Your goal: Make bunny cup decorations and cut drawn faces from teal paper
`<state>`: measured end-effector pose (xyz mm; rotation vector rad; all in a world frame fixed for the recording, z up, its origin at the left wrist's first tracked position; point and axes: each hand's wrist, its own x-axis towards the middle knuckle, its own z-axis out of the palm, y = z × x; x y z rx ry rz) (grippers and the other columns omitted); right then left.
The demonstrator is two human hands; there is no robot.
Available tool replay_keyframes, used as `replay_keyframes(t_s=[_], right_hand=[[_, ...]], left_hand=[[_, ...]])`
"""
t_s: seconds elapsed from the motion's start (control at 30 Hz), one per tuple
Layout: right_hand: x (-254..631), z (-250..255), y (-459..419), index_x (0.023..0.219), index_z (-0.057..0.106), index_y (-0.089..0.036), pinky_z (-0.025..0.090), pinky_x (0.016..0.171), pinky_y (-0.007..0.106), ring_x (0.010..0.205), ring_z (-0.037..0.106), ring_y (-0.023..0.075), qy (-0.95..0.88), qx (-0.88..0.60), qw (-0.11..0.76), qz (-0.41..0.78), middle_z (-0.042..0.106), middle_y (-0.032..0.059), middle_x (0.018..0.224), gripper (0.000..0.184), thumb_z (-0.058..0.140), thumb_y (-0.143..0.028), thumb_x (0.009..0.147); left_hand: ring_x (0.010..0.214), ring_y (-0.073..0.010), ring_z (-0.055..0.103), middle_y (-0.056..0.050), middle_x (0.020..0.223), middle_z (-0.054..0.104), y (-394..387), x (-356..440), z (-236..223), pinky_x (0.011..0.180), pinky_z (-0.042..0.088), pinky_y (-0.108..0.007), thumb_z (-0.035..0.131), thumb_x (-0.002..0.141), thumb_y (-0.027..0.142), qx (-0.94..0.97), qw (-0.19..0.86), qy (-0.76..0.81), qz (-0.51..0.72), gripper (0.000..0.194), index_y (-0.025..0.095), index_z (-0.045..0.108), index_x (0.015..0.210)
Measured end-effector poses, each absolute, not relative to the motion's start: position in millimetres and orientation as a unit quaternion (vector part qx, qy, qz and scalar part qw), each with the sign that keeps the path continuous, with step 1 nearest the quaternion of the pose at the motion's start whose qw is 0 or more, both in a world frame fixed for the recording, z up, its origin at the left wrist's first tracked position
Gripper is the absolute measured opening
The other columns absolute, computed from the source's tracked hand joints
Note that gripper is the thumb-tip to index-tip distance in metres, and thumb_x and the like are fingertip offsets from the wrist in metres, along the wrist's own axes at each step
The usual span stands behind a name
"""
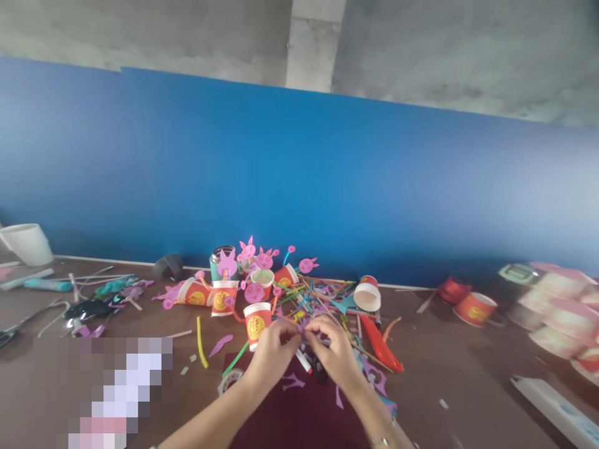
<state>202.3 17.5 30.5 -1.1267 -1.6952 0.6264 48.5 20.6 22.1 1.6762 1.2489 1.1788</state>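
Hands (277,342) beside paper cup (257,324), open table (435,358) rightward, partition (299,174) beyond.

- L hand (275,346) & R hand (333,349): fingertips nearly tog.; grip contents too small to tell
- red paper cup (257,325) w/ white rim, upright, just beside L hand
- white marker (304,362) w/ red end, betw. hands
- blue partition (290,181) behind worktop (458,368)

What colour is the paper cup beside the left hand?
Paper cup: red, with a yellow emblem and white rim; head view.
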Motion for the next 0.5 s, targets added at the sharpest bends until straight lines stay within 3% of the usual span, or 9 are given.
replay_keyframes(t_s=[0.13,0.2,0.3,0.37,0.5], right_hand=[[205,30,25,0.072,0.068,-0.018,0.044,0.059,0.026,0.064,0.058,0.0179,-0.633,-0.514,0.486,0.314,0.066,0.0042,0.070,0.017,0.059,-0.032,0.077],[205,29,30,0.070,0.066,-0.017,0.042,0.054,0.025,0.057,0.054,0.0156,-0.602,-0.521,0.501,0.339,0.064,0.0027,0.064,0.015,0.062,-0.031,0.074],[199,30,38,0.067,0.063,-0.017,0.038,0.051,0.023,0.051,0.050,0.0129,-0.575,-0.513,0.520,0.369,0.060,0.0002,0.057,0.014,0.064,-0.030,0.070],[193,34,41,0.065,0.062,-0.017,0.037,0.050,0.023,0.050,0.050,0.0126,-0.568,-0.509,0.523,0.380,0.059,-0.0004,0.055,0.013,0.065,-0.029,0.068],[182,47,47,0.063,0.062,-0.017,0.039,0.050,0.024,0.053,0.053,0.0140,-0.548,-0.507,0.541,0.388,0.062,0.0010,0.056,0.014,0.065,-0.030,0.066]], left_hand=[[0.105,-0.0293,0.056,-0.012,0.106,0.062,20,17,31,0.087,0.046,-0.044,0.057,0.078,0.030,0.697,0.097,0.565,0.430,0.033,0.018,0.059,0.109],[0.102,-0.0330,0.057,-0.015,0.105,0.060,22,3,26,0.082,0.048,-0.046,0.057,0.079,0.035,0.683,0.026,0.645,0.342,0.048,0.014,0.051,0.121],[0.094,-0.0338,0.063,-0.021,0.117,0.051,27,-8,6,0.076,0.050,-0.047,0.056,0.080,0.043,0.671,0.068,0.687,0.269,0.061,0.013,0.040,0.131],[0.099,-0.0337,0.063,-0.024,0.134,0.036,30,-7,-9,0.078,0.051,-0.047,0.056,0.080,0.044,0.673,0.099,0.663,0.313,0.063,0.017,0.035,0.133],[0.118,-0.0350,0.052,-0.021,0.142,0.022,29,3,-26,0.080,0.052,-0.046,0.058,0.077,0.028,0.667,0.100,0.596,0.437,0.058,0.021,0.034,0.128]])
